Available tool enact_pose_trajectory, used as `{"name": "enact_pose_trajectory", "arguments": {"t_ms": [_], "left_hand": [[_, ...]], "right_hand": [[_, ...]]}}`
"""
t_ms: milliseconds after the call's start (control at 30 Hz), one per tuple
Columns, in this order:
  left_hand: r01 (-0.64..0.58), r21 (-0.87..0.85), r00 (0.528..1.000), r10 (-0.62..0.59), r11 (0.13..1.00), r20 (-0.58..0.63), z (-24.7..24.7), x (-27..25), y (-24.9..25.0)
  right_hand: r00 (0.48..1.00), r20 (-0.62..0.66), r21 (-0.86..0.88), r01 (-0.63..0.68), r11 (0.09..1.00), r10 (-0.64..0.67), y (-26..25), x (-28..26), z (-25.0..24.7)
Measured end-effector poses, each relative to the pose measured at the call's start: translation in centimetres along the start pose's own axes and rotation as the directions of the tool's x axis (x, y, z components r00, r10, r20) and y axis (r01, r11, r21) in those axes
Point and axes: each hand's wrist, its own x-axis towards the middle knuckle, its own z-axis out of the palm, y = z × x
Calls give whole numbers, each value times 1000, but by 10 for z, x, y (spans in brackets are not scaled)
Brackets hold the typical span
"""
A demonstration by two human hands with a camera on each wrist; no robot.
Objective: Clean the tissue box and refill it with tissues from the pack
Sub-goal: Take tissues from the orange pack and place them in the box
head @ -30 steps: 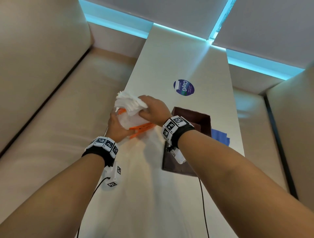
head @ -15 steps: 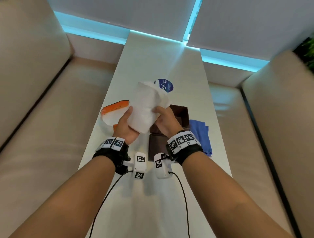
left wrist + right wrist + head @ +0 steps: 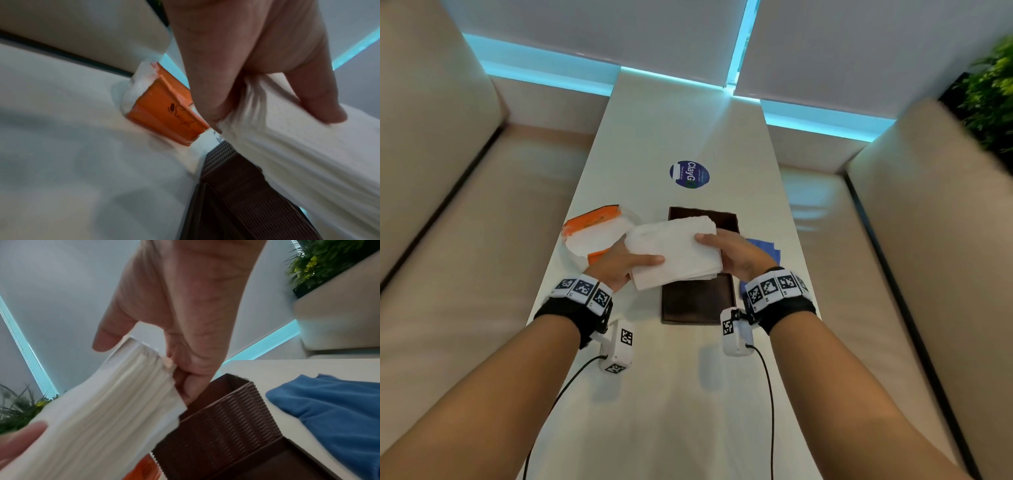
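Note:
Both hands hold a thick white stack of tissues [image 3: 674, 253] level, just above the open brown ribbed tissue box [image 3: 726, 219]. My left hand [image 3: 633, 263] grips the stack's left end, thumb on top and fingers beneath. At the right end my right hand [image 3: 717, 250] grips it the same way. In the left wrist view the stack [image 3: 287, 154] hangs over the box wall [image 3: 236, 186]. The right wrist view shows the stack's edge [image 3: 102, 410] beside the box rim [image 3: 226, 415]. The opened orange and clear tissue pack [image 3: 594, 229] lies on the table, left of the box.
A flat brown panel [image 3: 697, 301] lies against the box on my side. Right of the box sits a blue cloth [image 3: 767, 248]. A round blue sticker [image 3: 689, 174] marks the narrow white table [image 3: 671, 411] farther out. Beige sofa seats flank both long edges.
The tissue stack came out of the pack, which was left on the table. Both hands carried the stack right, turned it from upright to level and lowered it over the brown box.

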Motion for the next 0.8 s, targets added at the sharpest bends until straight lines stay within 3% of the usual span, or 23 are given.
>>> {"name": "enact_pose_trajectory", "arguments": {"t_ms": [100, 167, 267, 333, 500, 667, 800], "left_hand": [[-27, -23, 999, 27, 999, -33, 7, 3, 7], [-101, -195, 985, 70, 976, -159, 14, 6, 8], [-168, -563, 975, 51, 809, -217, 21, 3, 4], [-177, -663, 979, 58, 728, -197, 30, 1, 0], [-310, -724, 945, 285, 616, -163, 45, 1, 14], [-310, -662, 943, 312, 683, -121, 52, 5, 17], [-341, -679, 930, 339, 650, -142, 47, 5, 18]], "right_hand": [[987, -62, -43, 142, 989, -145, 1, 4, 3], [958, -161, -6, 240, 971, -238, 0, 6, 7], [899, -254, 27, 376, 926, -357, -6, 1, 20], [852, -285, -9, 456, 890, -440, -8, -5, 32], [780, -272, -99, 559, 823, -563, 5, -13, 52], [726, -295, -214, 583, 783, -621, 17, -13, 56], [707, -310, -223, 596, 772, -636, 12, -19, 48]]}}
